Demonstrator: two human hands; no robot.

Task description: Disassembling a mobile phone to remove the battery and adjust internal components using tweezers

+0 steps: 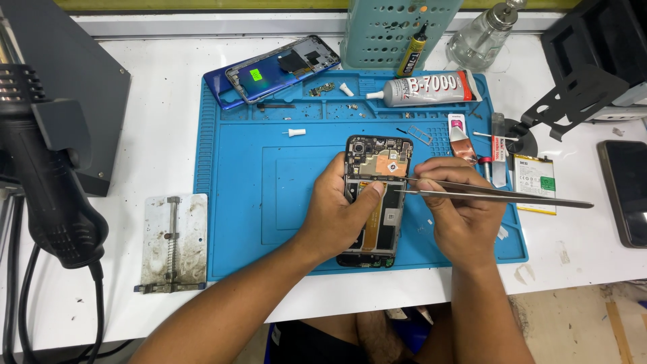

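Observation:
An opened black phone (377,168) with its circuit board bare lies on the blue work mat (269,189). My left hand (340,209) grips the phone's left side, thumb pressed on its middle. My right hand (455,209) pinches metal tweezers (499,195), whose tips point left and touch the phone just below the copper-coloured board part. The phone's lower middle is hidden under my left hand.
A blue phone back and frame (276,71) lie at the mat's top left. A glue tube (431,89), a phone battery (534,180), a black phone (625,192), a heat gun (40,168) and a metal clamp plate (173,241) surround the mat.

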